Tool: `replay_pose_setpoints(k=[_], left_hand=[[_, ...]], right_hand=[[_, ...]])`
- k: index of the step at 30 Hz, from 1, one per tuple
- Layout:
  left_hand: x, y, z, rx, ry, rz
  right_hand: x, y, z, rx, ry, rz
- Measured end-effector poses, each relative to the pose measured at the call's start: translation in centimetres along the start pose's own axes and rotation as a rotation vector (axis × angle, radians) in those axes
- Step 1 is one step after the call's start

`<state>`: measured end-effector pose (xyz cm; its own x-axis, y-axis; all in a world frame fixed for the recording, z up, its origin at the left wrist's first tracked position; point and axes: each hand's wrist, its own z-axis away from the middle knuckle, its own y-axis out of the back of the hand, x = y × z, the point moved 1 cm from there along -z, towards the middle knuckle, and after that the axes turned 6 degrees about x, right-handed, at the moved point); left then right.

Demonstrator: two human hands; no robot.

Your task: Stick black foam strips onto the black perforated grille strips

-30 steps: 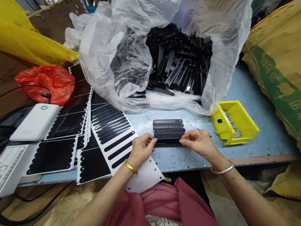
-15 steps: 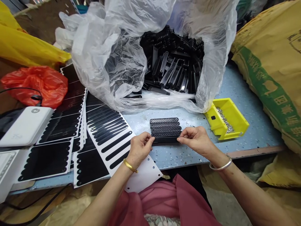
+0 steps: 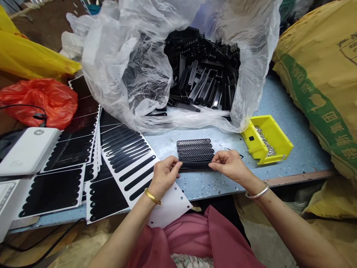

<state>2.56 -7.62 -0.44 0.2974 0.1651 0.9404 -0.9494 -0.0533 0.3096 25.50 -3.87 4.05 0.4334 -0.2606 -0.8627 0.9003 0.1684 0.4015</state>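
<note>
A thin black strip (image 3: 195, 165) spans the gap between my two hands, along the near side of several black perforated bars (image 3: 195, 149) laid side by side. My left hand (image 3: 166, 172) pinches the strip's left end between thumb and fingers. At its right end, my right hand (image 3: 226, 163) pinches it the same way. Whether the strip touches a bar underneath is hard to make out. To the left, a white backing sheet (image 3: 170, 203) carries rows of rounded black adhesive strips (image 3: 131, 152), partly under my left forearm.
Behind the bars a clear plastic bag (image 3: 108, 74) gapes open over a heap of black plastic parts (image 3: 206, 82). A yellow bin (image 3: 281, 145) with small metal pieces stands right. More black sheets (image 3: 52, 190), a white power bank (image 3: 29, 150) and a red bag (image 3: 41, 100) lie left.
Both hands keep their pinch on the strip, almost still beside the bars. The whole view has shifted slightly.
</note>
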Motion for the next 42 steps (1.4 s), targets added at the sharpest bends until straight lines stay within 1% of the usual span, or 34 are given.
replay_pose_setpoints(k=[6, 11, 14, 29, 36, 39, 42], left_hand=[[0.1, -0.1, 0.0, 0.023, -0.015, 0.006], [0.0, -0.1, -0.1, 0.017, -0.017, -0.004], [0.0, -0.1, -0.1, 0.018, -0.024, -0.003], [-0.2, -0.1, -0.1, 0.014, -0.029, -0.015], [-0.1, -0.1, -0.1, 0.009, -0.029, -0.008], [-0.1, -0.1, -0.1, 0.010, -0.030, -0.006], [0.0, -0.1, 0.0, 0.015, -0.037, -0.004]], right_hand=[[-1.0, 0.3, 0.8, 0.031, 0.084, 0.011], [0.4, -0.2, 0.1, 0.056, 0.022, 0.034], [1.0, -0.5, -0.2, 0.070, 0.022, 0.066], [0.9, -0.6, -0.6, 0.098, 0.057, 0.151], [0.6, -0.7, -0.9, 0.082, 0.027, 0.171], [0.5, -0.6, -1.0, 0.067, 0.041, 0.177], [0.5, -0.7, -1.0, 0.080, 0.065, 0.213]])
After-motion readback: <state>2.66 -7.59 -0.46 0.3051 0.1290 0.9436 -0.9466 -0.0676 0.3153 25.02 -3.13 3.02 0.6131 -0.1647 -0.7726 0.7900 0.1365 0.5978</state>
